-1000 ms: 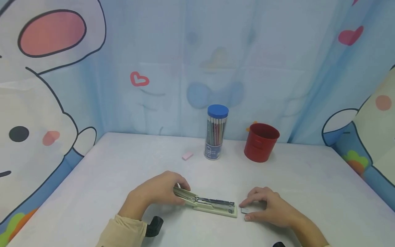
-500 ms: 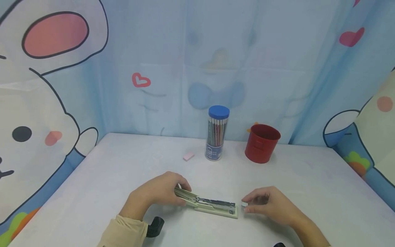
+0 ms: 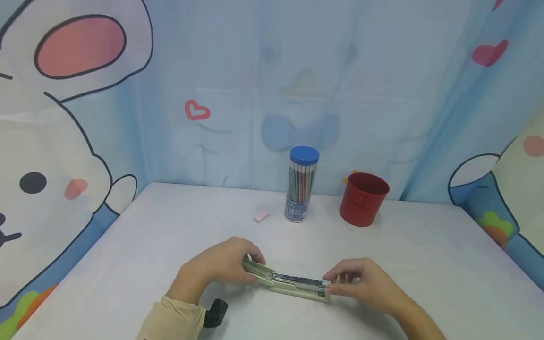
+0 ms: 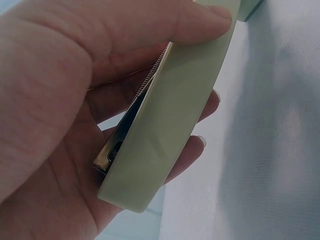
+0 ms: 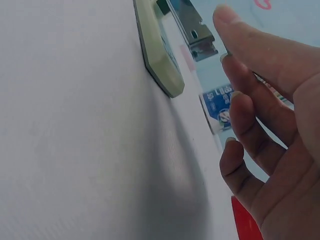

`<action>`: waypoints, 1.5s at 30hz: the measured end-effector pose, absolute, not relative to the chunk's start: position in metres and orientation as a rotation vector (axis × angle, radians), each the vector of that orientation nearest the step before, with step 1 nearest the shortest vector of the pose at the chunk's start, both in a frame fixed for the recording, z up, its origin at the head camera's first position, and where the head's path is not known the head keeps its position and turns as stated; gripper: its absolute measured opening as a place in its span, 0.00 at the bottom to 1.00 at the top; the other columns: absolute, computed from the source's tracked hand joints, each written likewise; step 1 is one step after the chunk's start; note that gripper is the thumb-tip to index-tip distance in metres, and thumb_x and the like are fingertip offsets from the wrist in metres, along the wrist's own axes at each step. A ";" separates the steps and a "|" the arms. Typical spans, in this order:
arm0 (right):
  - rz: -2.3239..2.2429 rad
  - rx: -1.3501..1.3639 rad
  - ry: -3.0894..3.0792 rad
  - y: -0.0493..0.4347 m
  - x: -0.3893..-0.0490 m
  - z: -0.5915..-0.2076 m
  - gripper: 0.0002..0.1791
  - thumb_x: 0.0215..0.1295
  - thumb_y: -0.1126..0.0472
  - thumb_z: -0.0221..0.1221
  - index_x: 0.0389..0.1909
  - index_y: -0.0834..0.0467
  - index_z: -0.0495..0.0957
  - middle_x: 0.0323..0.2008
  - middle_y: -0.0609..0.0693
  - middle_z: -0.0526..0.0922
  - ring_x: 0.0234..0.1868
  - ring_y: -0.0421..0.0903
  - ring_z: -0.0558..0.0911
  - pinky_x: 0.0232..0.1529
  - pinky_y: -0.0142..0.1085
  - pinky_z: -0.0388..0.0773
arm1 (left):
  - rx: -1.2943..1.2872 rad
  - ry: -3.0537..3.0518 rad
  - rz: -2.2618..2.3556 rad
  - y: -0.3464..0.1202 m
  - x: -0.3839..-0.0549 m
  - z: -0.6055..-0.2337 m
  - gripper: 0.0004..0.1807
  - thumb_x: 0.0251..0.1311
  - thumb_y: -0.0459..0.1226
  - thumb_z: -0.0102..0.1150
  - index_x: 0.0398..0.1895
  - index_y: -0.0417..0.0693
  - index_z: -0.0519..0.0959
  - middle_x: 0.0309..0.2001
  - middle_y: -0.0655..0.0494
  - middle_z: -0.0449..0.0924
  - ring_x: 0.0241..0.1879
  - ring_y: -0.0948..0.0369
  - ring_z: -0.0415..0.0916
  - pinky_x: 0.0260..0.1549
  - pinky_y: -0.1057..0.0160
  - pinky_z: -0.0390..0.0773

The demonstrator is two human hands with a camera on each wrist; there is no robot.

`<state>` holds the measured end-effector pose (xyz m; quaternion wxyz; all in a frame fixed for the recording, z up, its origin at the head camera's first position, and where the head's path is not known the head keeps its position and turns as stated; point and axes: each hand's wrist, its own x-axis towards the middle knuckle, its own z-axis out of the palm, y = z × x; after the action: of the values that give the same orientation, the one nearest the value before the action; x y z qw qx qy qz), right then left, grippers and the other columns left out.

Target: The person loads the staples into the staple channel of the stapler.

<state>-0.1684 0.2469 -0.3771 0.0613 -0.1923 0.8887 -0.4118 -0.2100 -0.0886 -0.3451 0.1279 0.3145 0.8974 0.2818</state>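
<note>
A pale green stapler [image 3: 297, 293] lies on the white table with its top swung open and its metal channel exposed. My left hand [image 3: 224, 262] grips the raised top; in the left wrist view the thumb presses along its green cover [image 4: 165, 110] and the fingers wrap behind. My right hand [image 3: 367, 285] is at the stapler's front end, thumb and index fingertip pinching a small silver staple strip [image 3: 326, 282]. In the right wrist view those fingertips stand just beside the end of the metal channel [image 5: 192, 32], and the strip is mostly hidden.
Toward the back stand a clear tube of pencils [image 3: 301, 184] with a blue lid and a red bucket [image 3: 361, 203]. A pink eraser [image 3: 261, 216] lies left of the tube. A patterned blue curtain [image 3: 229, 156] hangs behind the table.
My right hand has lifted the staple strip from the table and moved left with it to the stapler's front end. The left hand keeps its hold on the raised top.
</note>
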 end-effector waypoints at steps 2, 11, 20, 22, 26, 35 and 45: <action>-1.215 -0.553 2.711 0.244 -0.167 -0.375 0.12 0.54 0.50 0.75 0.37 0.48 0.89 0.30 0.42 0.83 0.33 0.43 0.78 0.34 0.33 0.76 | 0.910 2.612 0.816 -0.088 -0.210 -0.344 0.15 0.48 0.36 0.77 0.42 0.53 0.86 0.36 0.69 0.80 0.38 0.66 0.73 0.42 0.61 0.75; -1.132 -0.467 2.758 0.232 -0.165 -0.370 0.13 0.52 0.48 0.76 0.36 0.48 0.88 0.29 0.41 0.82 0.33 0.45 0.77 0.35 0.33 0.76 | 0.915 2.623 0.790 -0.086 -0.210 -0.343 0.15 0.49 0.37 0.76 0.42 0.53 0.86 0.36 0.70 0.80 0.38 0.67 0.74 0.44 0.61 0.75; -1.173 -0.503 2.749 0.231 -0.164 -0.372 0.13 0.50 0.51 0.77 0.36 0.50 0.89 0.29 0.40 0.82 0.32 0.43 0.78 0.35 0.33 0.77 | 0.931 2.627 0.790 -0.086 -0.209 -0.342 0.15 0.48 0.36 0.76 0.41 0.52 0.86 0.35 0.69 0.80 0.37 0.67 0.73 0.43 0.62 0.75; -1.172 -0.501 2.743 0.230 -0.164 -0.372 0.14 0.49 0.52 0.78 0.37 0.50 0.89 0.29 0.40 0.82 0.32 0.43 0.78 0.35 0.33 0.77 | 0.933 2.627 0.789 -0.086 -0.209 -0.343 0.15 0.49 0.36 0.76 0.42 0.52 0.86 0.35 0.69 0.80 0.37 0.67 0.73 0.43 0.62 0.75; -1.165 -0.506 2.738 0.230 -0.164 -0.373 0.15 0.49 0.52 0.78 0.38 0.50 0.88 0.30 0.41 0.82 0.33 0.44 0.78 0.35 0.33 0.78 | 0.932 2.625 0.791 -0.087 -0.209 -0.344 0.15 0.49 0.36 0.76 0.42 0.52 0.86 0.36 0.69 0.80 0.37 0.66 0.73 0.42 0.62 0.75; -1.152 -0.572 2.723 0.235 -0.166 -0.372 0.19 0.47 0.51 0.79 0.41 0.50 0.88 0.32 0.40 0.82 0.34 0.42 0.79 0.38 0.33 0.79 | 0.934 2.621 0.800 -0.087 -0.208 -0.343 0.15 0.49 0.35 0.75 0.41 0.51 0.86 0.36 0.68 0.80 0.36 0.66 0.73 0.40 0.63 0.75; -1.440 -0.449 2.334 0.263 -0.167 -0.375 0.31 0.50 0.62 0.78 0.55 0.63 0.79 0.52 0.57 0.81 0.49 0.55 0.82 0.46 0.38 0.82 | 0.936 2.621 0.804 -0.086 -0.208 -0.345 0.15 0.48 0.35 0.76 0.42 0.51 0.86 0.35 0.68 0.80 0.35 0.67 0.73 0.40 0.63 0.75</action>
<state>-0.1673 0.2631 -0.3749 0.1803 -0.1590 0.8260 -0.5098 -0.2078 -0.0860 -0.3447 0.1219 0.3208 0.8980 0.2754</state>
